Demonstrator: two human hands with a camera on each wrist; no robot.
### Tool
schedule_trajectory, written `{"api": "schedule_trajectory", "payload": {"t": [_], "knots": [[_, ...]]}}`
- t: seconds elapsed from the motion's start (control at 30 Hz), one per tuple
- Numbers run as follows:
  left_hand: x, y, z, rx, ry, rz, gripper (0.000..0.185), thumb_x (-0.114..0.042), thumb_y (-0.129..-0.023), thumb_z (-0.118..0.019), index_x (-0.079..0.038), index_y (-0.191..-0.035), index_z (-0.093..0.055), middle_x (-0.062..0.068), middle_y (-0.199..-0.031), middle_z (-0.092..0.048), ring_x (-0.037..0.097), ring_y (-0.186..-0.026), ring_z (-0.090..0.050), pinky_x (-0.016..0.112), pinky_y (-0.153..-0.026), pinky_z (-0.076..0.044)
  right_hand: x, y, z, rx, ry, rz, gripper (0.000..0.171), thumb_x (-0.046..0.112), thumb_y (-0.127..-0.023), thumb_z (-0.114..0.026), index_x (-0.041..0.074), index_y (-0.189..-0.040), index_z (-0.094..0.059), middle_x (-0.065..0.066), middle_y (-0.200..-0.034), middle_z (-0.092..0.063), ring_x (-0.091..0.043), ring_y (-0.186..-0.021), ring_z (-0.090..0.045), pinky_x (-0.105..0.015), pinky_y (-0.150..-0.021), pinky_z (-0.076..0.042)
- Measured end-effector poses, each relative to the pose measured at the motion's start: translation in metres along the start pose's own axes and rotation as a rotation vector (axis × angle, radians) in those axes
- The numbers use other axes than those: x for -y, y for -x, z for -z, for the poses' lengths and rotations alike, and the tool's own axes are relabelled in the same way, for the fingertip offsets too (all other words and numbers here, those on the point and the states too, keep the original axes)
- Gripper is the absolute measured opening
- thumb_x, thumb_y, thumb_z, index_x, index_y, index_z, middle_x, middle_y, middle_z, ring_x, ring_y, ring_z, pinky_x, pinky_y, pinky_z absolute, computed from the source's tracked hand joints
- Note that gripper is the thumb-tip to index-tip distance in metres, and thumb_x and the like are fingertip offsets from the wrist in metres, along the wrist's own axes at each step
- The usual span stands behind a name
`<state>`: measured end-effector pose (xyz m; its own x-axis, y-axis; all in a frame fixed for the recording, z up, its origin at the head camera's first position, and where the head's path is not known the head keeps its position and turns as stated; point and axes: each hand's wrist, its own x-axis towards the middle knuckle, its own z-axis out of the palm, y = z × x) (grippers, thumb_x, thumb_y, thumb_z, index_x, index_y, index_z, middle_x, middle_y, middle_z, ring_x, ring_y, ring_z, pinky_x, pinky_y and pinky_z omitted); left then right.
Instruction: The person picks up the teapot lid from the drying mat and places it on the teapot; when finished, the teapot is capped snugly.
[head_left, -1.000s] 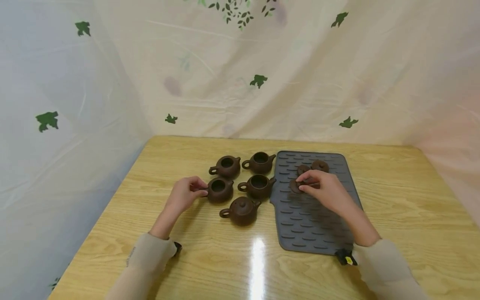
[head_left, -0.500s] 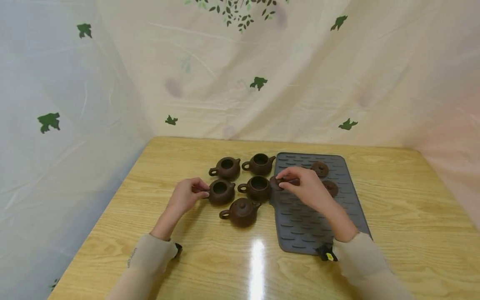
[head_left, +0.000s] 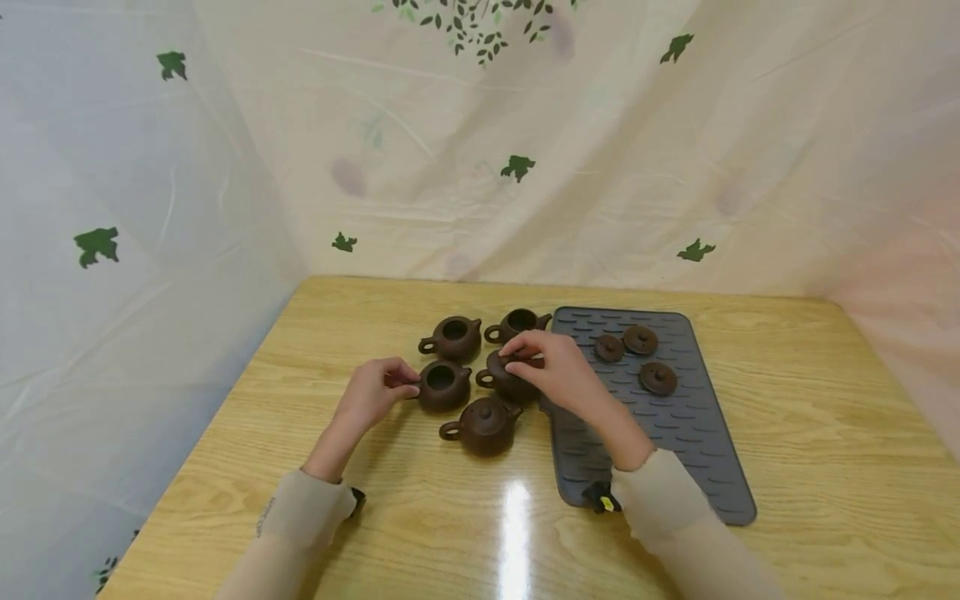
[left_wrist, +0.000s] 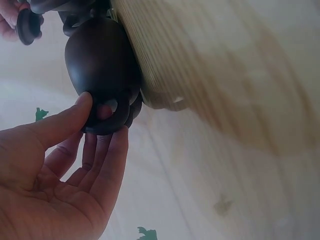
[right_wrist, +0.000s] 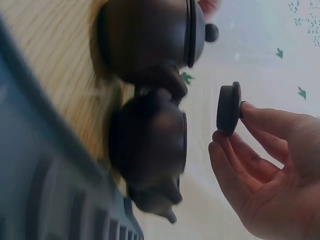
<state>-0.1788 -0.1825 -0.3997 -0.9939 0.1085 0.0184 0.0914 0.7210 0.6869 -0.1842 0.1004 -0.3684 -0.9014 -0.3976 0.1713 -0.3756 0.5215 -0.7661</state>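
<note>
My left hand (head_left: 377, 390) pinches the handle of a small, dark brown, lidless teapot (head_left: 441, 388) standing on the table; the left wrist view shows thumb and fingers at that handle (left_wrist: 117, 117). With thumb and fingers, my right hand (head_left: 564, 373) holds a round brown teapot lid (right_wrist: 229, 109) by its knob. In the head view this lid overlaps the mouth of the middle right teapot (head_left: 507, 386). A gap separates the lid from the teapots in the right wrist view. Nearer the front stands a teapot with its lid on (head_left: 484, 427).
Two more lidless teapots, back left (head_left: 459, 340) and back right (head_left: 521, 320), stand behind. A grey ridged mat (head_left: 675, 450) lies to the right, bearing a small lid (head_left: 608, 349) and two larger lids, one behind (head_left: 641, 339) and one in front (head_left: 658, 379).
My right hand has carried the lid leftward from the mat to over the middle right teapot, uncovering the other lids. My left hand remains at the teapot handle, having shifted slightly right with it.
</note>
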Motion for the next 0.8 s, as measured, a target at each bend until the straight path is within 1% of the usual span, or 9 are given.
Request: {"api": "schedule_trajectory", "payload": {"t": [0.1,0.23,0.43,0.5,0.63,0.8], "knots": [[0.0,0.0,0.0,0.001,-0.003,0.002,0.008,-0.009,-0.08,-0.074,-0.011,-0.087,-0.07,0.004,-0.087,-0.07,0.017,-0.08,-0.065,0.033,-0.072,-0.052,0.004,-0.006,-0.01,0.001,-0.004,0.016,0.012,0.017,-0.09,-0.065,0.019,-0.101,-0.067,0.002,-0.105,-0.065,-0.015,-0.095,-0.063,-0.033,-0.08,-0.053],[-0.001,0.0,0.0,0.001,-0.011,0.009,0.008,-0.009,-0.08,-0.074,-0.011,-0.087,-0.07,0.004,-0.087,-0.07,0.017,-0.08,-0.064,0.033,-0.072,-0.052,0.011,-0.014,-0.023,0.014,0.002,0.012,0.011,0.018,-0.09,-0.064,0.021,-0.1,-0.067,0.004,-0.103,-0.065,-0.014,-0.094,-0.064,-0.029,-0.077,-0.054],[-0.001,0.0,0.0,-0.001,-0.016,0.006,0.008,-0.009,-0.08,-0.074,-0.011,-0.087,-0.07,0.004,-0.087,-0.07,0.018,-0.081,-0.065,0.034,-0.072,-0.052,0.022,-0.025,-0.039,0.036,-0.018,0.021,0.011,0.017,-0.09,-0.064,0.019,-0.101,-0.068,0.003,-0.104,-0.065,-0.014,-0.096,-0.063,-0.03,-0.08,-0.053],[-0.001,0.0,0.0,-0.002,-0.017,0.006,0.008,-0.009,-0.08,-0.074,-0.011,-0.087,-0.07,0.004,-0.087,-0.07,0.018,-0.081,-0.065,0.034,-0.073,-0.052,0.024,-0.028,-0.044,0.044,-0.025,0.012,0.011,0.017,-0.09,-0.064,0.019,-0.101,-0.068,0.004,-0.103,-0.066,-0.012,-0.095,-0.063,-0.029,-0.082,-0.053],[-0.002,0.0,0.0,-0.002,-0.02,0.013,0.008,-0.009,-0.08,-0.074,-0.011,-0.087,-0.07,0.004,-0.088,-0.07,0.018,-0.081,-0.065,0.035,-0.073,-0.053,0.026,-0.036,-0.055,0.062,-0.017,0.005,0.012,0.02,-0.09,-0.065,0.021,-0.101,-0.067,0.005,-0.103,-0.066,-0.009,-0.094,-0.064,-0.029,-0.083,-0.052],[-0.002,0.0,0.0,-0.001,-0.024,0.014,0.008,-0.008,-0.081,-0.074,-0.011,-0.087,-0.07,0.004,-0.088,-0.07,0.018,-0.081,-0.064,0.034,-0.072,-0.052,0.028,-0.042,-0.066,0.079,0.019,0.007,0.013,0.021,-0.09,-0.065,0.02,-0.103,-0.066,0.005,-0.103,-0.067,-0.009,-0.093,-0.064,-0.028,-0.079,-0.052]]}}
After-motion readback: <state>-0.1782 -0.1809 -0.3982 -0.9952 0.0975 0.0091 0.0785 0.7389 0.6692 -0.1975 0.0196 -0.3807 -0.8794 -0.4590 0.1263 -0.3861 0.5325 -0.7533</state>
